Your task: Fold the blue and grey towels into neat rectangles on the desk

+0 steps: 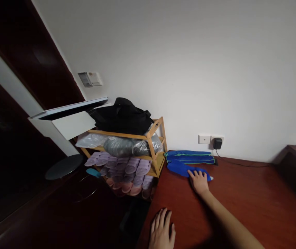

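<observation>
A bright blue cloth item (pixel 180 168), long and narrow with a pale tip at its right end, lies on the red-brown table (pixel 236 204). My right hand (pixel 199 182) rests on its right part, fingers spread over the fabric. Just behind, against the wall, is a darker blue folded item (pixel 189 157) with green edging and a black end. My left hand (pixel 162 230) lies flat near the table's left edge, fingers apart, holding nothing.
Left of the table stands a wooden rack (pixel 151 138) with purple and pink slippers (pixel 131 166), wrapped bundles and a black bag (pixel 123 117) on top. A round dark stool (pixel 65 167) is farther left. A black plug (pixel 217 143) with a cable sits at the wall.
</observation>
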